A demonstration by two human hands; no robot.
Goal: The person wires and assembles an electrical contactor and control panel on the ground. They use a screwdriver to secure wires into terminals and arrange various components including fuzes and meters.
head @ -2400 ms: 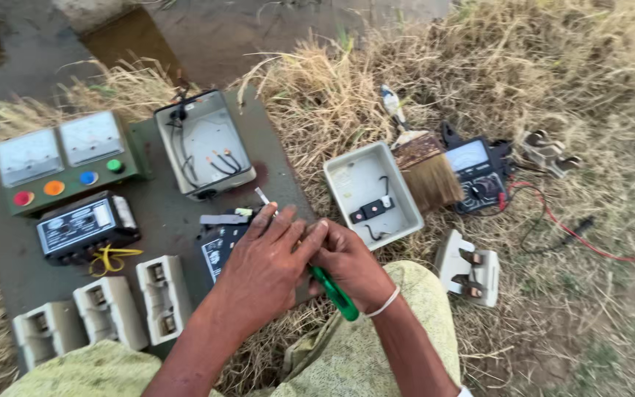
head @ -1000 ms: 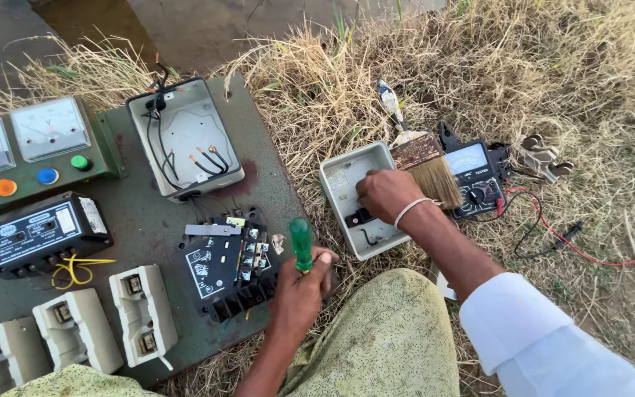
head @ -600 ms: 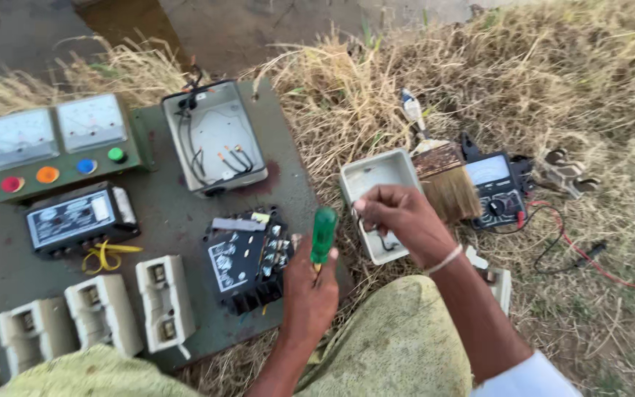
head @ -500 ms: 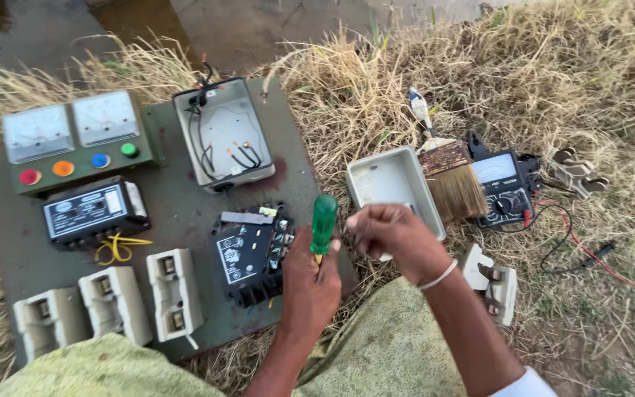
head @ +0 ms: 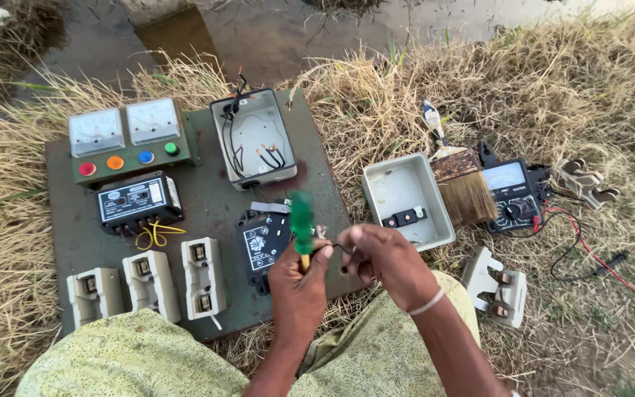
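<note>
Fingers of the left hand (head: 299, 283) wrap a green-handled screwdriver (head: 301, 228) held upright; the right hand (head: 384, 259) pinches a small dark wire (head: 334, 247) just beside it. Both hover over the black switch unit (head: 264, 241) on the green metal panel (head: 207, 198), with an open grey box (head: 406, 198) and paintbrush (head: 458, 176) nearby.
</note>
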